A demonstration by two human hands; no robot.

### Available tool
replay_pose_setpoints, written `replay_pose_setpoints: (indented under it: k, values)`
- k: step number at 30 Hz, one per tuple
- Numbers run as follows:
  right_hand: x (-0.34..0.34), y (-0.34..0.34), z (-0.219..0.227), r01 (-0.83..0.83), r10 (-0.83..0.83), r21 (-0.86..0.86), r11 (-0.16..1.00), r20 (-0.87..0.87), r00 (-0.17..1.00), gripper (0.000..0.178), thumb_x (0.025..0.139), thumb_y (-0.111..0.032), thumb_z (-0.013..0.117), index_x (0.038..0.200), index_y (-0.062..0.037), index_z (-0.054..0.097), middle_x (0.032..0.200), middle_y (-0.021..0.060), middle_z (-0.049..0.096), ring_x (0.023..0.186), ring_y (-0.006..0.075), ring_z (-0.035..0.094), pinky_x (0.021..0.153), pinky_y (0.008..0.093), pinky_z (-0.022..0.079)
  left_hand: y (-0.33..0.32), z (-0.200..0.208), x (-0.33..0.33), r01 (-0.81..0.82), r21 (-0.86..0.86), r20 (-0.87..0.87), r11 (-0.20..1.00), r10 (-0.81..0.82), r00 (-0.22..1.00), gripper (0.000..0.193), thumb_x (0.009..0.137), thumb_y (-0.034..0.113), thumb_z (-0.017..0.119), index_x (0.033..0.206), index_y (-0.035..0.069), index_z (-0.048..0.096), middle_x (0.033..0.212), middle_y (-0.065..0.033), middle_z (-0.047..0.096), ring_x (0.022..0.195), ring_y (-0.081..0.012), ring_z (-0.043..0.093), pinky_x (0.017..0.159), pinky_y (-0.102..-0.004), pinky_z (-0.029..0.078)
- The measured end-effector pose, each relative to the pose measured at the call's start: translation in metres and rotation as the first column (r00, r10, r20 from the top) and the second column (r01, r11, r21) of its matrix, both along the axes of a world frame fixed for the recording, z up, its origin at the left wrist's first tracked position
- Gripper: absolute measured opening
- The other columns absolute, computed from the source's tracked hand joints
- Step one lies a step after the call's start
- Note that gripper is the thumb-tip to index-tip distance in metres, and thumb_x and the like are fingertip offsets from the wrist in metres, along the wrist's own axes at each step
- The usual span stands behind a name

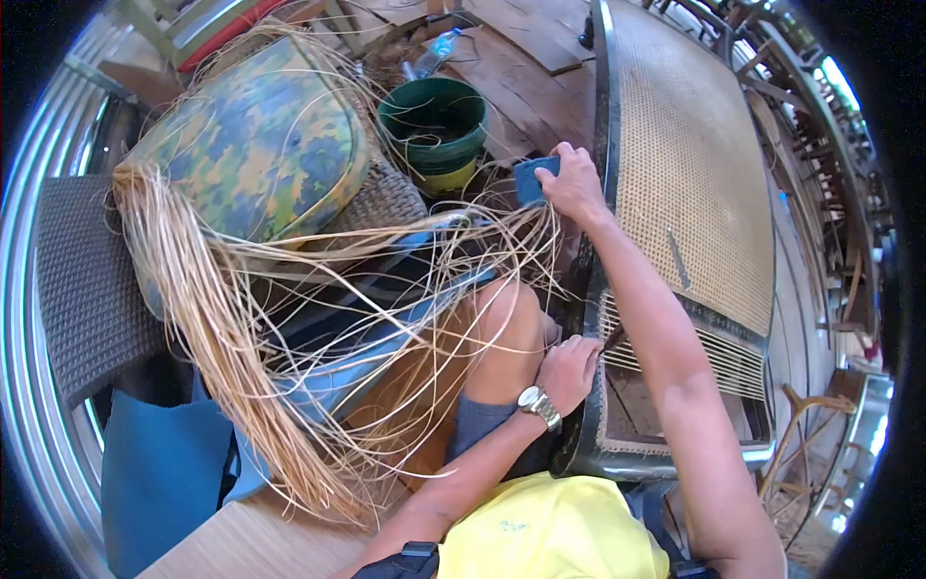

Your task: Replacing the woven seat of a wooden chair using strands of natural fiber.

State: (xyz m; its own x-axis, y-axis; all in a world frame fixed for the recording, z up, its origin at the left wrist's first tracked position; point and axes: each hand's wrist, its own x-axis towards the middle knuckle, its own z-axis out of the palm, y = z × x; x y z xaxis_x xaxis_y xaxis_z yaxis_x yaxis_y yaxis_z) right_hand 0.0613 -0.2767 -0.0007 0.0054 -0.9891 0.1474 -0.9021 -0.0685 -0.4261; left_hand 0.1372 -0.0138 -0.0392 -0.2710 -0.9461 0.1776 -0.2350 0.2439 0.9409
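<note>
My right hand (576, 183) reaches forward along the left side of the cane-webbed panel (690, 164). Its fingers are closed on a small blue block-like piece (533, 180), whose exact kind I cannot tell. My left hand (569, 372), with a watch at the wrist, is closed at the panel's dark left rail. A short dark piece (614, 337) shows by its fingertips; how it is gripped is unclear. Beside that hand, bare cane strands (690, 362) run across the opening below the finished weave. A thin grey strip (679, 259) lies on the webbing.
A big bundle of loose cane strands (212, 318) spills over my knee from the left. Behind it are a camouflage-patterned cushion (260, 145) and a green bucket (434, 116). A plastic bottle (439, 53) lies beyond. Branching wood (805, 415) stands at the right.
</note>
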Motion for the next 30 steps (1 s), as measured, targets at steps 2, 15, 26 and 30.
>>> replay_pose_setpoints:
  k: [2,15,26,30]
  values:
    - [-0.008,-0.014,-0.027,0.212,-0.212,-0.002,0.977,-0.053,0.976,0.042,0.084,-0.026,0.073,0.113,-0.0013,0.055,0.113,0.0260,0.055,0.099,0.0455,0.063,0.091,0.0485,0.051,-0.002,-0.003,-0.001,-0.009,-0.010,0.012,1.000,0.009,1.000,0.010,0.089,0.005,0.060,0.099,0.001,0.062,0.086,-0.0176,0.061,0.082,-0.0370,0.061,0.073,-0.0459,0.049]
    - [-0.134,0.014,0.074,0.067,-0.192,0.189,0.980,0.980,0.046,0.050,0.087,-0.021,0.076,0.125,-0.0042,0.049,0.111,0.0107,0.060,0.096,0.0198,0.062,0.082,0.0355,0.055,-0.022,-0.004,0.003,-0.091,0.121,-0.043,0.988,0.097,0.994,0.015,0.096,0.010,0.058,0.106,0.001,0.065,0.091,-0.0133,0.067,0.078,-0.0255,0.063,0.072,-0.0350,0.051]
    - [-0.258,0.155,-0.017,0.413,-0.526,0.498,0.763,0.849,-0.052,0.046,0.085,-0.010,0.076,0.119,-0.0022,0.047,0.113,0.0140,0.060,0.097,0.0249,0.065,0.077,0.0395,0.059,-0.010,-0.004,-0.019,-0.006,0.530,-0.375,0.848,0.241,0.895,0.015,0.100,0.010,0.058,0.111,0.001,0.062,0.087,-0.0021,0.065,0.070,-0.0056,0.055,0.063,-0.0206,0.046]
    - [-0.221,0.124,-0.078,0.535,-0.595,0.477,0.698,0.801,0.061,0.048,0.081,-0.019,0.079,0.116,0.0017,0.053,0.103,0.0123,0.063,0.085,0.0212,0.064,0.075,0.0384,0.059,-0.009,-0.011,-0.016,-0.047,0.491,-0.308,0.870,0.223,0.925,0.014,0.100,0.010,0.057,0.111,0.001,0.062,0.089,-0.0023,0.065,0.072,-0.0052,0.056,0.064,-0.0197,0.047]
